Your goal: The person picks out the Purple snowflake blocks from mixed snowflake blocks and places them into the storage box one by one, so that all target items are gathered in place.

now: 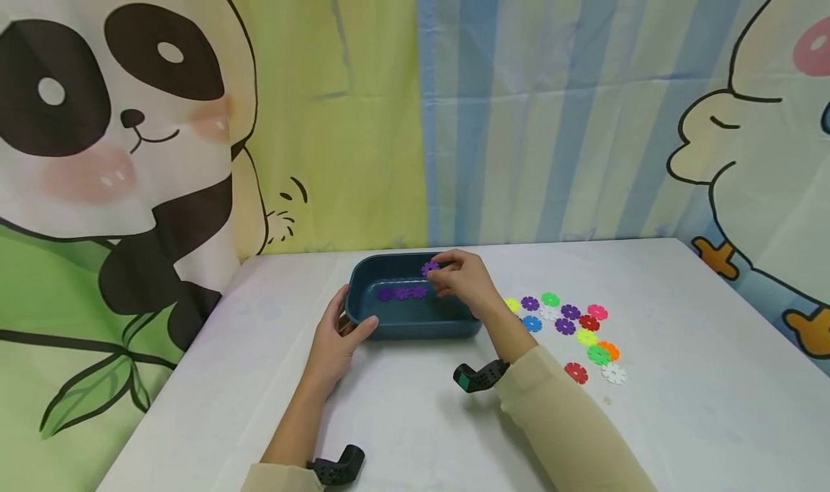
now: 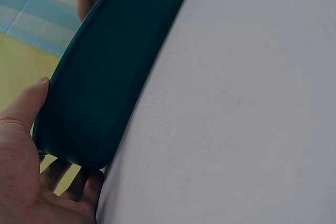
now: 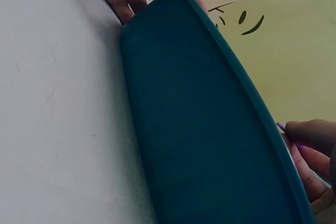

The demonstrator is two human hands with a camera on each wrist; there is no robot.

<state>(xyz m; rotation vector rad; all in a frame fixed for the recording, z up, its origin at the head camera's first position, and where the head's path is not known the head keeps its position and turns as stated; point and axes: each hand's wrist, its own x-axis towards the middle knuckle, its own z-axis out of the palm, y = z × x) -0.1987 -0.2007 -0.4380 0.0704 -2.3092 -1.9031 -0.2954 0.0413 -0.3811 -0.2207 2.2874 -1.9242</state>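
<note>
- The left hand [image 1: 336,337] is gripping the teal tray [image 1: 421,330] at its left end, the thumb pressing near the near left corner and the other fingers curling about the left wall.
- The right hand [image 1: 468,279] is pinching a purple flower-shaped disc [image 1: 429,268] between thumb and fingers.
- That disc is hanging over the tray, just right of its middle and toward the far wall.
- The tray is sitting on the white tabletop [image 1: 700,333], toward the far side.
- Inside it, more purple discs [image 1: 403,293] are lying in a short row, nearer than the pinched one and mostly to its left; whether any are overlapping at the left end, I cannot tell.
- Right of the tray, a loose cluster of discs is spreading over the tabletop: a blue disc [image 1: 532,323], a pink disc [image 1: 597,312] and others in purple, yellow, red, green, white and orange.
- Within that cluster, a green disc [image 1: 598,354] is partly covering an orange disc [image 1: 609,348].
- Behind the tabletop, a printed curtain [image 1: 350,153] is hanging.
</note>
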